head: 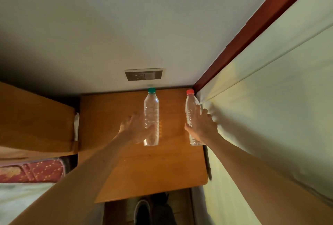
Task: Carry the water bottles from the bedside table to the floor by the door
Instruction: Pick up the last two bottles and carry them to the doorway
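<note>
White wall (pixel 126 26) with a grey socket plate (pixel 143 74) backs a wooden bedside surface (pixel 140 170), which carries two clear plastic bottles, both upright and well apart. The green-capped bottle (pixel 151 109) stands near the back edge, about midway across. The red-capped bottle (pixel 191 106) stands at the right edge, just beside a pale curtain (pixel 270 98) that hangs from a red-brown rail (pixel 252 26).

The left hand (pixel 134 128) is motion-blurred. Its fingers (pixel 128 118) are spread left of the green-capped bottle, and its thumb overlaps the bottle's lower body, though contact is hard to make out. The right hand (pixel 202 125) hides the middle of the red-capped bottle. Its fingers (pixel 198 111) lie slightly spread over it, with the thumb at the bottle's left side, and whether they grip cannot be told.

Bare wood lies between the bottles and toward the front edge. A wooden headboard (pixel 36 116) and a red patterned mattress (pixel 36 170) crowd the left. A dark shoe (pixel 142 210) shows below, cut off by the frame.
</note>
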Available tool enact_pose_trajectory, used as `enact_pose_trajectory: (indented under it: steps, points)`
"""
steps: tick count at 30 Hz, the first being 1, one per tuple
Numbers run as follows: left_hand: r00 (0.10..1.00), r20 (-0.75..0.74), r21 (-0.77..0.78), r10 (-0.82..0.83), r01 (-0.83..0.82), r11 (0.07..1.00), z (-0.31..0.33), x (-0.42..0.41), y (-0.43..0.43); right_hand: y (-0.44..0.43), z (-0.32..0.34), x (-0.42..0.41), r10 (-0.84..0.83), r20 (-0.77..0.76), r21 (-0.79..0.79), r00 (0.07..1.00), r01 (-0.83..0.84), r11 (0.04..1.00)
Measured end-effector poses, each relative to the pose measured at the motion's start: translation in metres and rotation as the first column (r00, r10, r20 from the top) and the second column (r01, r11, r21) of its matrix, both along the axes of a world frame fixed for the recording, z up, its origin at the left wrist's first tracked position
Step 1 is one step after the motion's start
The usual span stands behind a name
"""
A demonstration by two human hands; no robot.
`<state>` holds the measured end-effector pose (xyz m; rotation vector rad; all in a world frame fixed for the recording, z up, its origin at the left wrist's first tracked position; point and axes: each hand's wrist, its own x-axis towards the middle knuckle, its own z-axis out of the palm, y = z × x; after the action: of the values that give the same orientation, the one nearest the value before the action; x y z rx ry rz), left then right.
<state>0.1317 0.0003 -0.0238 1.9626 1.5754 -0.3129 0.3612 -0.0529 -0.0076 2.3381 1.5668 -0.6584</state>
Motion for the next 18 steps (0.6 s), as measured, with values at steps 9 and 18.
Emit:
enact_pose_trajectory:
  steps: [9,18]
  points:
    - [0.971,-0.020,0.000,0.236,-0.236,0.972,-0.030,0.032,-0.001,0.013,-0.031,0.002,-0.130,-0.007,0.016,0.992,0.130,0.991]
    - [0.937,0.011,0.042,0.350,-0.351,0.936,-0.049,0.053,-0.008,0.021,-0.046,0.007,-0.127,0.086,0.047,0.988,0.123,0.991]
